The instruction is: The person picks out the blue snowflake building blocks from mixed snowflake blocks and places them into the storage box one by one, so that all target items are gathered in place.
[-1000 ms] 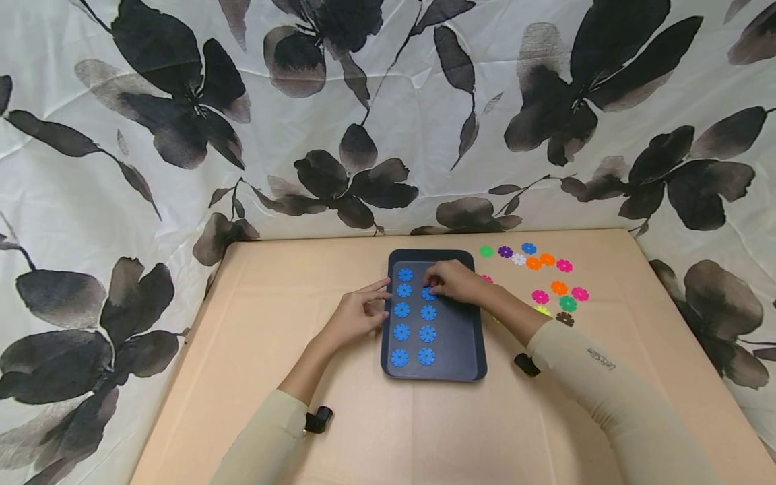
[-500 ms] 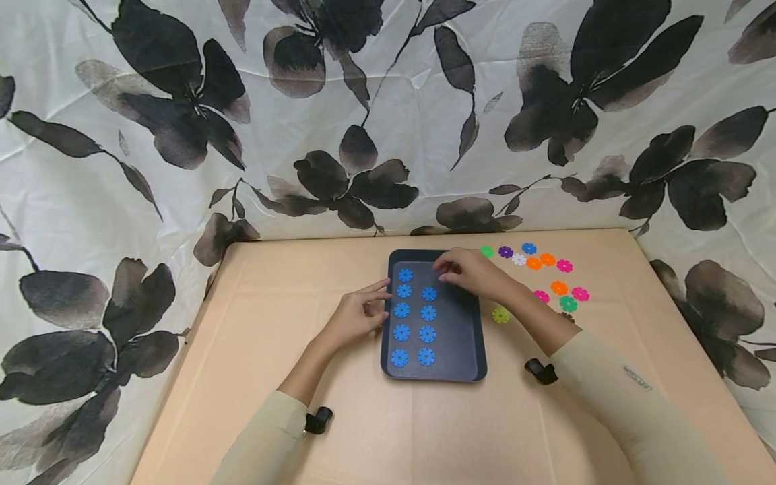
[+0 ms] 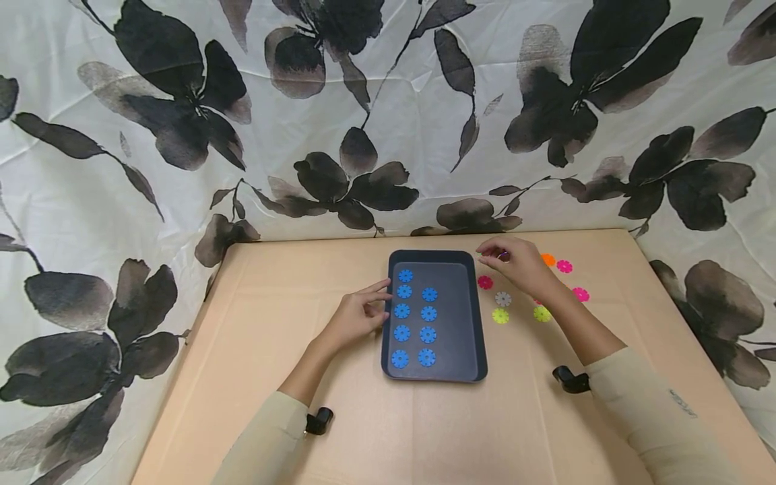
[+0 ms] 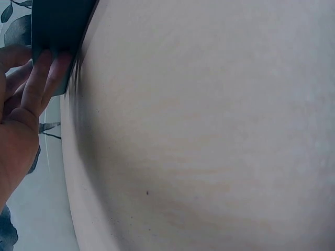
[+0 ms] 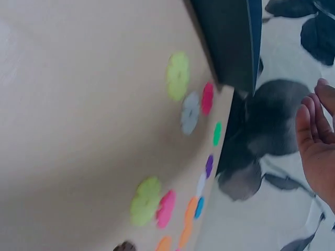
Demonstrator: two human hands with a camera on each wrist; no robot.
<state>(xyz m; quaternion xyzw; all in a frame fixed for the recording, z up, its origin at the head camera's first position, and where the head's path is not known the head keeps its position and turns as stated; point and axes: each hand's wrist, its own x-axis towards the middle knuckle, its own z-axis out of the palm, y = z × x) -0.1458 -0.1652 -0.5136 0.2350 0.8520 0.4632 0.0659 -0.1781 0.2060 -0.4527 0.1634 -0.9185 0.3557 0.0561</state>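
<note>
On the table a dark grey tray (image 3: 455, 337) holds several blue notched discs (image 3: 428, 314) in two columns; the left column reaches one place further up. My left hand (image 3: 358, 316) touches the tray's left rim with its fingers nearly straight, and the left wrist view shows its fingertips against the tray's outer wall (image 4: 60, 23). Over the loose discs beyond the tray's upper right corner hovers my right hand (image 3: 515, 261), fingers loosely bent. Nothing shows between its fingers in the right wrist view. A purple disc (image 5: 209, 166) lies on the table, partly hidden by this hand in the head view.
Loose discs lie right of the tray: pink (image 3: 485, 282), grey (image 3: 502, 299), yellow (image 3: 500, 316) and orange (image 3: 548, 260) among them. The right forearm covers some. A floral cloth (image 3: 388, 121) hangs behind the table's far edge (image 3: 303, 241).
My right hand has left the top blue disc of the right column and moved right, off the tray to the loose discs. The left hand stays at the rim.
</note>
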